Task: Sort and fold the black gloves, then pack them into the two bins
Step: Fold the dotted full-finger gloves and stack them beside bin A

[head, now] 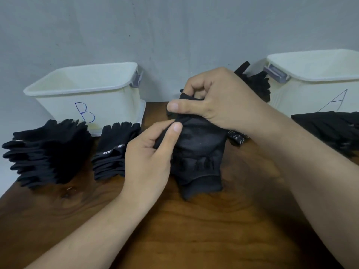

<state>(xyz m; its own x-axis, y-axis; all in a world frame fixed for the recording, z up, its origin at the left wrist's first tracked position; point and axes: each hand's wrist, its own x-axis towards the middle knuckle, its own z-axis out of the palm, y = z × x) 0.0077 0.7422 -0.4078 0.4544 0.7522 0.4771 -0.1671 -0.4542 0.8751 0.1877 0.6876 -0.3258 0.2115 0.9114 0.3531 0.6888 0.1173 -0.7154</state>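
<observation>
the step in hand looked like folding, with the sorting partly done. a thin black fabric glove (198, 152) was held just above the middle of the dark, knotty wooden table (194, 230), its ribbed cuff hanging toward the near edge. the left hand (149, 152) pinched the glove's left edge between thumb and forefinger, the other fingers curled loosely behind. the right hand (219, 98) gripped the far, finger end with curled fingers, its thumb laid flat across the cloth.

the glove looked soft and limp, slightly sheer over the palm, so it would likely sag and slide unless pressed flat. the next move probably called for bringing the far end over toward the cuff, smoothing the crease, then setting it on the matching stack.

two neat stacks of black knit gloves lay on the left — a tall fanned stack (48, 152) at the table's edge and a shorter stack with a labelled band (112, 150) beside it, both just in front of the white plastic bin marked b (87, 101). the white plastic bin marked a (303, 98) stood far right, with a flat black glove pile (330, 131) before it and loose black gloves (256, 84) heaped against its left wall. a dotted grip patch (238, 136) showed under the right wrist. no gloves showed over either rim — packing seemed not yet begun.
</observation>
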